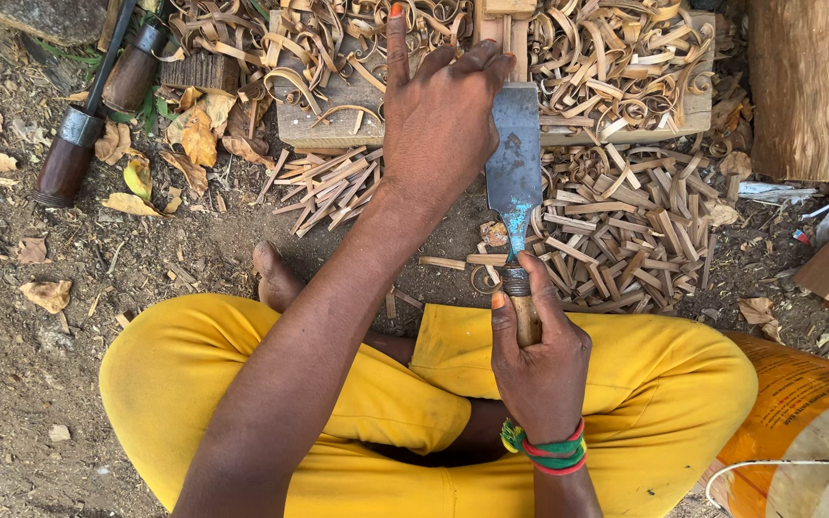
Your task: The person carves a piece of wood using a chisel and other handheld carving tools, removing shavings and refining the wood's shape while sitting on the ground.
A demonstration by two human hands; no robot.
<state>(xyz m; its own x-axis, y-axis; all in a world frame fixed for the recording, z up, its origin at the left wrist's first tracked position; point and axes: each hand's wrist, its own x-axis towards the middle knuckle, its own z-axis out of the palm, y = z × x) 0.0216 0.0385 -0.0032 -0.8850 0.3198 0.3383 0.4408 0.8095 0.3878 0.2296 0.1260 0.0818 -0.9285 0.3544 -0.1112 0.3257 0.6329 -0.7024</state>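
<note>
My right hand (539,360) grips the chisel (515,173) handle; left hand (438,120) presses its blade against the wooden strip (501,29) (on the block (338,120)). A slip could nick those fingers.

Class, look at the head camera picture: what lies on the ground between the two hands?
In the head view, the broad chisel blade spans from left hand to right hand; beneath lie dirt and loose wood strips.

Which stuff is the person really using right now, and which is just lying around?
In use:
- left hand steadying the wood strip
- right hand gripping the wide chisel
- wooden block underneath

Lying about:
- two dark-handled tools
- cut strips
- curled shavings
- dry leaves
- orange drum
</note>
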